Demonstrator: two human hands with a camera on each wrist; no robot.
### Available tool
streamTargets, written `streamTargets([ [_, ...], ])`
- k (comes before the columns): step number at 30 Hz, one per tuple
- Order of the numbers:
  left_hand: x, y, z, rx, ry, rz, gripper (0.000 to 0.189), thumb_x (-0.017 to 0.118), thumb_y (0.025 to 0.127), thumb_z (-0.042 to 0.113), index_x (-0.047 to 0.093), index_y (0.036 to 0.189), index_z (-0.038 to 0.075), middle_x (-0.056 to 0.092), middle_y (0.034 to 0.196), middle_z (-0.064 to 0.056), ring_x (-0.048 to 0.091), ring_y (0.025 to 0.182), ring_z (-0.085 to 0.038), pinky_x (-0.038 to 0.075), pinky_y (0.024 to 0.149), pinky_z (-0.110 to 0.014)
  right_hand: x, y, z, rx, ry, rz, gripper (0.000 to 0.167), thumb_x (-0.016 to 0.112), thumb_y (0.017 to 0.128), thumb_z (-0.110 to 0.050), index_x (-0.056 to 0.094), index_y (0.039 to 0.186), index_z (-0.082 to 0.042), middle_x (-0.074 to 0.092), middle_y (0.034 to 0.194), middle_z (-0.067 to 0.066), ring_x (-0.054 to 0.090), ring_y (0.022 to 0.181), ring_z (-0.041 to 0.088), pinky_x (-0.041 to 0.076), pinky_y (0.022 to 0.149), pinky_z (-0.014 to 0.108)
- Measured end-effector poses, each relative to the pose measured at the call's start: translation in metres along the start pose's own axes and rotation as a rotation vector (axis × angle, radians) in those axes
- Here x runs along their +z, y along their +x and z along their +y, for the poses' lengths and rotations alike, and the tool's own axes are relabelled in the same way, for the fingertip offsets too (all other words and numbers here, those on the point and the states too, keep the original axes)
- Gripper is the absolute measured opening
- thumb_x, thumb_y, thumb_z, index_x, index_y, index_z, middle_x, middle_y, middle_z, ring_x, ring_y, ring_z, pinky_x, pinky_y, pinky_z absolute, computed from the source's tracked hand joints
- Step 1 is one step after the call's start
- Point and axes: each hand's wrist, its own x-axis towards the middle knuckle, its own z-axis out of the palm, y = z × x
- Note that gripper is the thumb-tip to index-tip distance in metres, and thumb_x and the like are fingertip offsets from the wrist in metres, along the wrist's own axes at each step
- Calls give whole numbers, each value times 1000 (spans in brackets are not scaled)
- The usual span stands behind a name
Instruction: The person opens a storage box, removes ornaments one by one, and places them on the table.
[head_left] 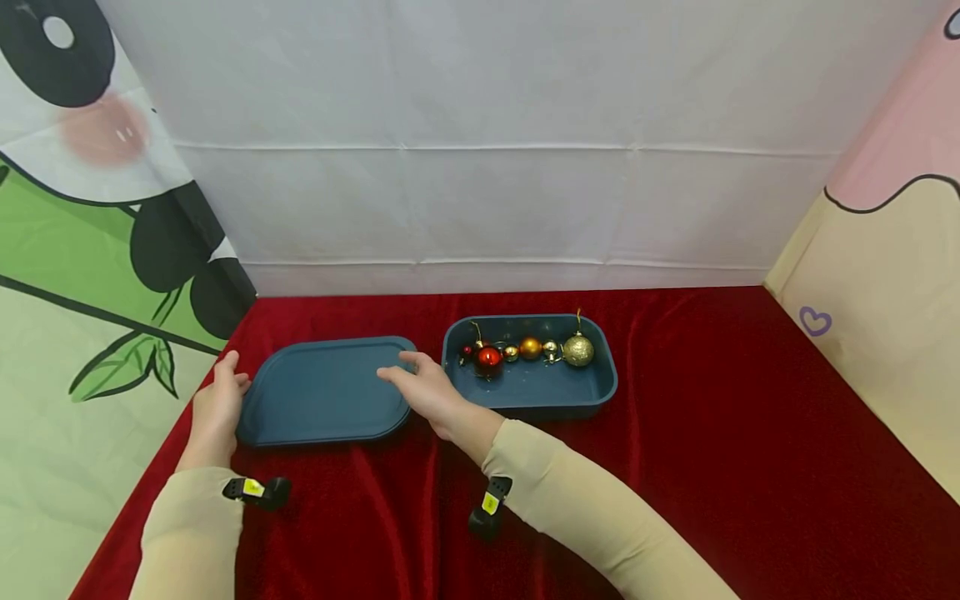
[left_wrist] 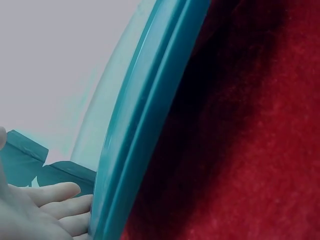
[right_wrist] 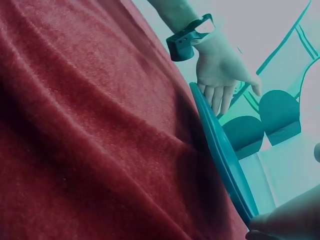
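Observation:
A flat blue lid [head_left: 330, 390] with rounded corners is at the left of the red cloth; dark shadow shows beneath its edge in both wrist views. My left hand [head_left: 217, 408] is at its left end, fingers extended and fingertips against the rim in the left wrist view. Across the lid, my right hand [head_left: 435, 396] is at the right end, thumb and fingers stretched out over that edge. In the right wrist view, only part of the right hand [right_wrist: 290, 217] shows beside the rim; its other fingers are hidden.
Right of the lid stands an open blue box [head_left: 536, 396] holding several ornaments, among them a red ball [head_left: 489, 359] and a glittery gold ball [head_left: 578, 351]. Red velvet cloth [head_left: 712, 433] covers the table. Behind it hangs a white sheet [head_left: 510, 208], with printed cloths on both sides.

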Motion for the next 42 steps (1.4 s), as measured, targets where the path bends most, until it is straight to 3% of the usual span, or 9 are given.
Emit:
streamTargets([
  [18, 1, 5, -8, -28, 67, 15, 87, 21, 90, 68, 18, 151, 6, 19, 156, -16, 16, 143, -39, 16, 116, -56, 13, 4, 16, 0, -64, 39, 61, 63, 88, -36, 41, 141, -15, 41, 146, 5, 44, 128, 27, 39, 104, 45],
  [31, 3, 6, -12, 9, 137, 28, 86, 19, 90, 67, 20, 150, 5, 20, 156, -18, 19, 141, -41, 18, 115, -57, 13, 5, 23, 24, -101, 37, 63, 62, 88, -36, 40, 142, -15, 41, 145, 5, 44, 129, 27, 39, 104, 47],
  [37, 4, 5, -14, 31, 176, 32, 87, 18, 90, 67, 23, 150, 4, 20, 155, -22, 22, 138, -43, 21, 113, -58, 13, 5, 25, 32, -98, 20, 61, 61, 88, -33, 39, 142, -14, 41, 145, 6, 43, 130, 27, 38, 105, 46],
  [42, 3, 3, -16, 29, 202, 15, 90, 18, 90, 68, 15, 150, 2, 12, 156, -25, 19, 139, -47, 21, 112, -61, 12, 2, 25, 15, -96, -24, 59, 60, 90, -32, 39, 142, -14, 38, 148, 7, 38, 134, 27, 37, 107, 45],
])
